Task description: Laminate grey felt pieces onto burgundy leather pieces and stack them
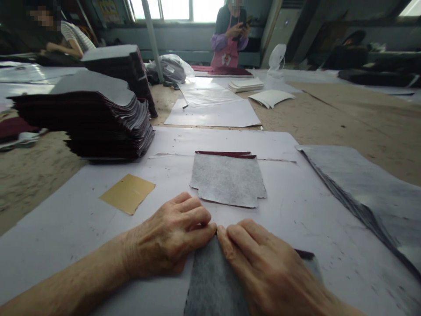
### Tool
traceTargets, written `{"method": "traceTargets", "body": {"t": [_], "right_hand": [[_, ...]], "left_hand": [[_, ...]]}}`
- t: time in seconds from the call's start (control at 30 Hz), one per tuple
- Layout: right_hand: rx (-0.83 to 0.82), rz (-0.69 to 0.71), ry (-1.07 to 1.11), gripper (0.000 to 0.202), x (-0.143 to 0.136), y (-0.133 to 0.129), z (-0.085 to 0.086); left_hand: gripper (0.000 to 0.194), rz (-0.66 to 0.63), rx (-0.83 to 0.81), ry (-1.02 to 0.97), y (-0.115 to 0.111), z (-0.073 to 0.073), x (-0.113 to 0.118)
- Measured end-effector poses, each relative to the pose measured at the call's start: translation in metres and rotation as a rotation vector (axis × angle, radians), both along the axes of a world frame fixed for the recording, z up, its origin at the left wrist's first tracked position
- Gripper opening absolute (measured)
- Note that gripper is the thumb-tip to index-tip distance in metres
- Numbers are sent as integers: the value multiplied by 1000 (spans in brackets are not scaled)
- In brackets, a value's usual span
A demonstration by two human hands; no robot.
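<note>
A grey fabric piece (213, 281) lies on the white sheet at the bottom centre, partly under my right hand. My left hand (177, 232) is closed, its thumb and fingertips pinching the top edge of that piece. Right beside it, my right hand (259, 254) has its fingers pressed together on the same edge, and the fingertips of both hands nearly touch. A dark folded edge shows beyond my right hand. Farther forward rests another grey piece (228, 177) with dark red folded strips along its far side. A tan card (128, 193) lies left of it.
Tall stacks of dark red and grey pieces (108, 114) stand at the left. Layered grey fabric (371, 175) lies at the right. White sheets (213, 112), a plastic bag (173, 68) and a small fan (277, 59) are farther back. A person in a pink apron (226, 44) holds a phone.
</note>
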State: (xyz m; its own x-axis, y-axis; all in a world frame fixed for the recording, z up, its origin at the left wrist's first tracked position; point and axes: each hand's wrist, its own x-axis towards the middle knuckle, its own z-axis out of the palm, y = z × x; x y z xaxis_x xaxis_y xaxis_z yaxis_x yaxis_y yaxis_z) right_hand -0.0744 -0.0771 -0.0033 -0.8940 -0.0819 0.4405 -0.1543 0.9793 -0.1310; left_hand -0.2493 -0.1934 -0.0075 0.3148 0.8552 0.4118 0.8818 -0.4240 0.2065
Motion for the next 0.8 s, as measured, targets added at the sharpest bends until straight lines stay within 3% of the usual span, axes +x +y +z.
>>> {"method": "traceTargets", "body": {"t": [0.13,0.23,0.43,0.8], "right_hand": [[-83,71,64,32,-3,3,-10],[-89,67,54,36,-1,7,-14],[-83,31,-7,43,-5,6,-14],[-44,-46,-109,52,-10,-1,-9]], "left_hand": [[37,80,80,-119,-5,5,-3],[35,190,69,-212,-16,13,10],[24,302,-80,-94,-37,12,47],[27,263,59,-100,-35,3,46]]}}
